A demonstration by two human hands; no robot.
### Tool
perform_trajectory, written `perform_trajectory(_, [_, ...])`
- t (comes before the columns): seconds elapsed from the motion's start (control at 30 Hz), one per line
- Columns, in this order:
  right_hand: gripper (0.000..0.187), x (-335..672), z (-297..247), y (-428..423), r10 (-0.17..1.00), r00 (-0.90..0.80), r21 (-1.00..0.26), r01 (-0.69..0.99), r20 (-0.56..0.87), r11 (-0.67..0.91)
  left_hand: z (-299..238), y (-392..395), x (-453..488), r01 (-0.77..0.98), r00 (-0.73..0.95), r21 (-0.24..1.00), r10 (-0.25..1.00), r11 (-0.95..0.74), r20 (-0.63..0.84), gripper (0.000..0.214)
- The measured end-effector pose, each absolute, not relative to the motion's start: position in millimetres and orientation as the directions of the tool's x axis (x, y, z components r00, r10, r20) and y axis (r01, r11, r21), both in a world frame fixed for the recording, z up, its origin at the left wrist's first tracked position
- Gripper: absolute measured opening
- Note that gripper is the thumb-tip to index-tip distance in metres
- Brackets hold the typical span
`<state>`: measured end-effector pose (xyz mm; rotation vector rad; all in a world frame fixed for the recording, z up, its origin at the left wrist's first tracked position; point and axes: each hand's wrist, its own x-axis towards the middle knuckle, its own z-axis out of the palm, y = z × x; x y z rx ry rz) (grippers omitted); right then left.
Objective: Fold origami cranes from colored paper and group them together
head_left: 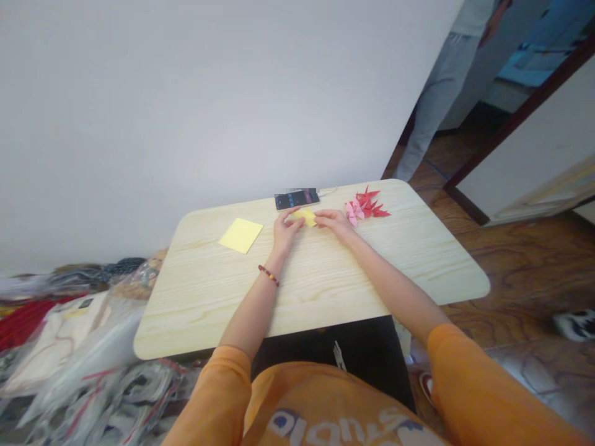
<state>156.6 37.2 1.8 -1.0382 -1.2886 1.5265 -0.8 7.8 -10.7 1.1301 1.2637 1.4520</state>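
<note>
A pale wooden surface (pixel 209 310) fills the middle of the view, with a heap of plastic bags (pixel 79 353) at its 9 o'clock and a person in grey trousers (pixel 437 93) standing at its 1 o'clock. Near the surface's far edge, the left hand (pixel 287 230) and right hand (pixel 335 223) meet, their fingers (pixel 292 214) clamped from either side on a small folded yellow paper (pixel 304 217). A phone (pixel 296 199) lies at the hands' 12 o'clock, folded red and pink paper shapes (pixel 367 203) at 2 o'clock, and a flat yellow paper square (pixel 240 235) at 9 o'clock. A beaded bracelet (pixel 268 275) circles the left wrist.
</note>
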Motion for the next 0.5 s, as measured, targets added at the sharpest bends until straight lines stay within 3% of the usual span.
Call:
perform_trajectory(0.23, [0.035, 155.4, 4.3, 32.6, 0.943, -0.333, -0.998, -0.057, 0.007, -0.013, -7.5, 4.4, 7.0, 0.022, -0.229, 0.966, 0.939, -0.259, 0.257, 0.065])
perform_trajectory(0.5, [0.037, 156.0, -1.4, 39.0, 0.965, -0.257, -0.997, -0.067, 0.054, 0.037, -9.8, 5.5, 9.7, -0.169, -0.03, 0.98, 0.995, -0.103, 0.099, 0.053])
